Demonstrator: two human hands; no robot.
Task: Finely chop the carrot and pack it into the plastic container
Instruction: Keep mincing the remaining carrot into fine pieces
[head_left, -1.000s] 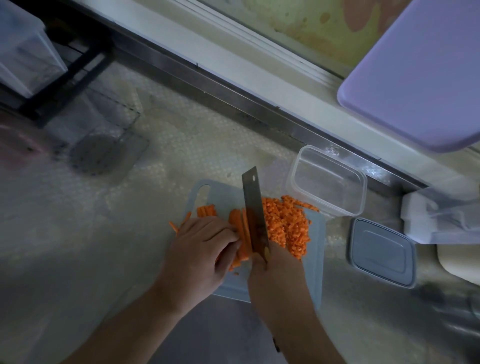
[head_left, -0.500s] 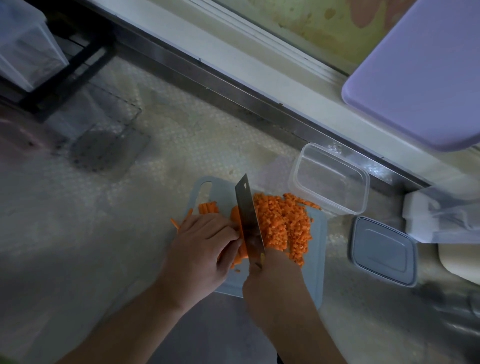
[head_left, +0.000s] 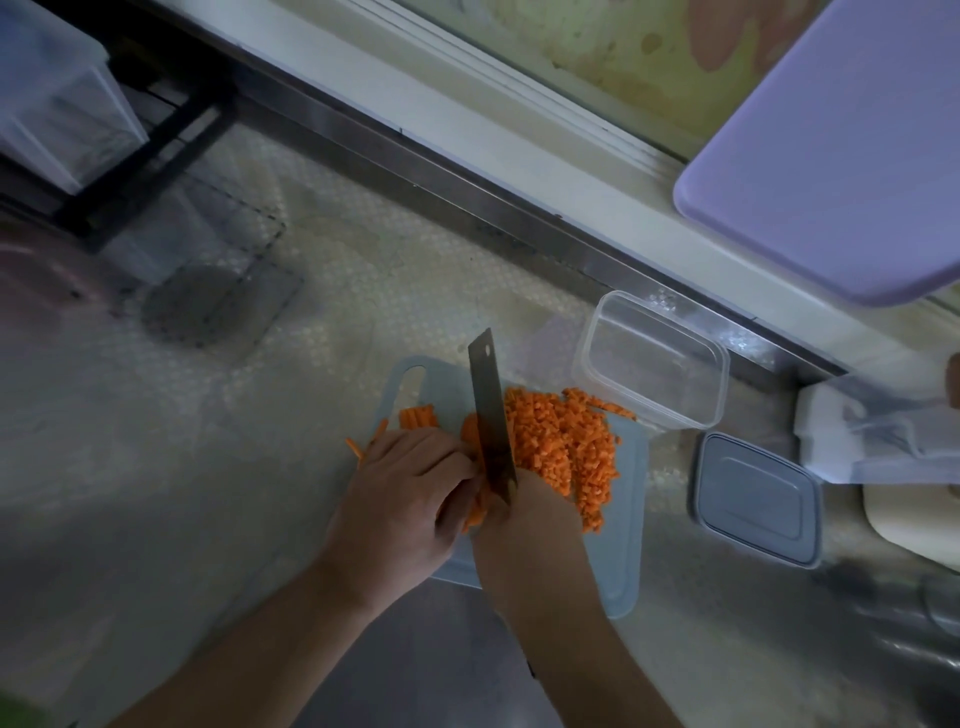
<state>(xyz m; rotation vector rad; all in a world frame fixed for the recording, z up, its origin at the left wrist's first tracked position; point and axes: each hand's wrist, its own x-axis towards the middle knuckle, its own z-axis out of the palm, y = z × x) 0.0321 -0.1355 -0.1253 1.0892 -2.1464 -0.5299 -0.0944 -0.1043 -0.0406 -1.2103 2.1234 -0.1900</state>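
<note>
**Cleaver down on carrot strips, diced heap beside the blade**

A pale blue plastic cutting board (head_left: 618, 561) lies on the textured metal counter (head_left: 208, 467). The right hand (head_left: 524, 525) grips the handle of a broad rectangular steel cleaver (head_left: 491, 410), whose blade stands edge-down across the board, pointing away from the person. The left hand (head_left: 400, 499) lies just left of the blade, fingers curled over a bundle of orange carrot strips (head_left: 475, 512), holding them against the board; the knuckles sit close to the flat of the blade. More strips (head_left: 415, 417) show beyond the left hand's fingers, and a few lie off the board's left edge. On the blade's right a heap of finely diced orange carrot (head_left: 571, 452) covers the middle of the board. The clear rectangular plastic container (head_left: 719, 384) stands open at the board's far right corner, with no carrot in it. Its grey-blue lid (head_left: 756, 499) lies flat on the counter just right of the board.
</note>
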